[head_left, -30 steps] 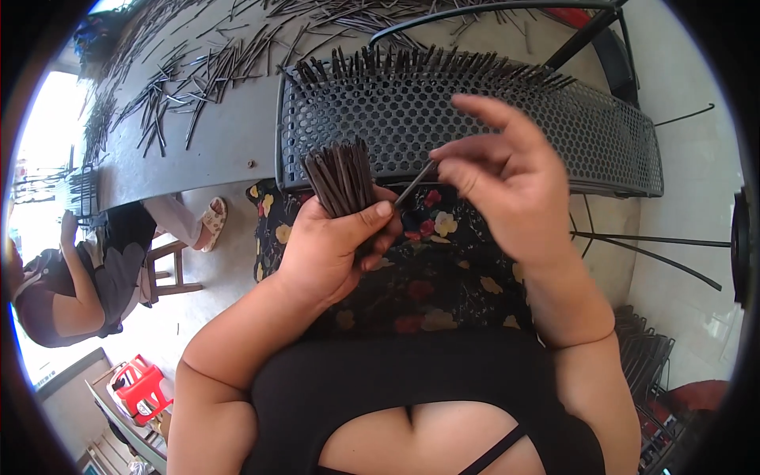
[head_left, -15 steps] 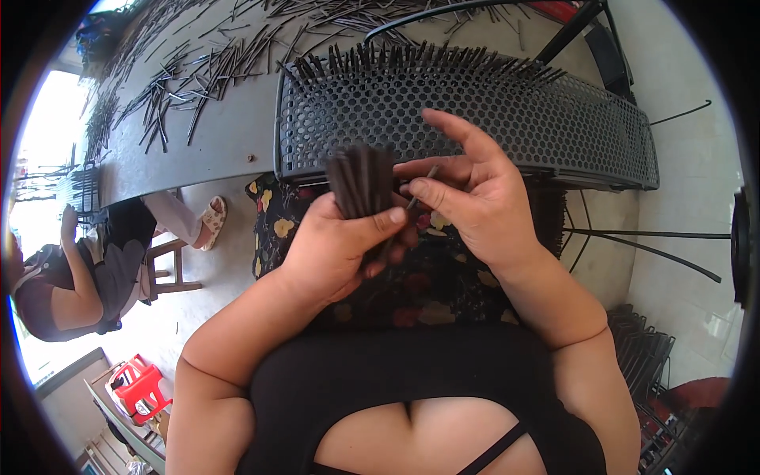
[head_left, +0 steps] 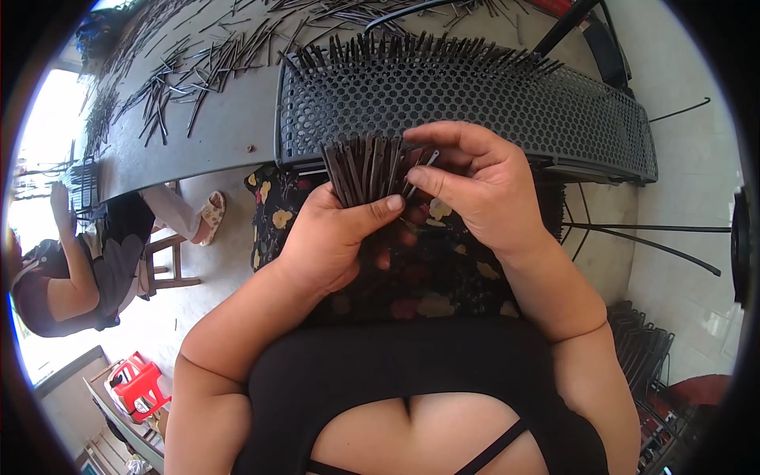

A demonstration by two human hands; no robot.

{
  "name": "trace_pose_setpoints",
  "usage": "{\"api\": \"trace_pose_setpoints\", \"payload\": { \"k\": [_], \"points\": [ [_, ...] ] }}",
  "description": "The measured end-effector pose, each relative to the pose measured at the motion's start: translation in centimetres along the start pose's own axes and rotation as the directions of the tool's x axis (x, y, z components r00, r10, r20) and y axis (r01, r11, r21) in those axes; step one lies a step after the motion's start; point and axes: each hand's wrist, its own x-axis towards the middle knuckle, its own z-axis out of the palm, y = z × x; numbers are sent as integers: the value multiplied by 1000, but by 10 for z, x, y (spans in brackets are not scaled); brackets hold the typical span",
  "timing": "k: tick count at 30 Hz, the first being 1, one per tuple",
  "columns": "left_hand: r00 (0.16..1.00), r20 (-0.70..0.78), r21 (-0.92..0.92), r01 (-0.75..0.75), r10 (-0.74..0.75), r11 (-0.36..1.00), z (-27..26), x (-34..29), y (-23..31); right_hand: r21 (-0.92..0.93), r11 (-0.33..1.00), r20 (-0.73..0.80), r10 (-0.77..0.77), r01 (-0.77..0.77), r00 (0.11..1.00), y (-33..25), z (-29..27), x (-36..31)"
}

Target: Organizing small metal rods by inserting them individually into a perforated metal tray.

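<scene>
A fanned bundle of thin dark metal-looking strips (head_left: 362,170) stands up out of my left hand (head_left: 332,229), whose thumb presses across the front while the fingers wrap behind. My right hand (head_left: 479,178) is at the bundle's right edge. Its thumb and fingertips close on a single strip (head_left: 431,161) that leans away from the others and has a pale tip. Just beyond my hands lies a black perforated rack (head_left: 380,111), with a row of similar dark strips (head_left: 396,51) sticking up along its far edge.
Loose strips (head_left: 178,87) lie scattered over the grey table (head_left: 214,142). At left another person (head_left: 95,253) sits by a wooden stool (head_left: 170,265). A red plastic stool (head_left: 141,388) is at lower left. Bent black rods (head_left: 649,237) extend at right, above stacked dark frames (head_left: 637,348). Flowered cloth (head_left: 273,218) covers my lap.
The bundle, blurred before, is now steadier and more spread at its top. My right hand's raised fingers have lowered toward the bundle, and the strip there leans at its right edge.
</scene>
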Motion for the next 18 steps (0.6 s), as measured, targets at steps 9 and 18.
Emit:
{"api": "trace_pose_setpoints", "payload": {
  "k": [9, 18],
  "points": [
    [997, -20, 44, 79, -79, 996, 6, -6, -2, -149, 987, -50, 54, -61, 997, 0, 6, -6],
    [994, -94, 85, 55, -47, 995, 8, 1, -6, -156, 987, -80, 29, -41, 996, 2, 4, -7]
  ]
}}
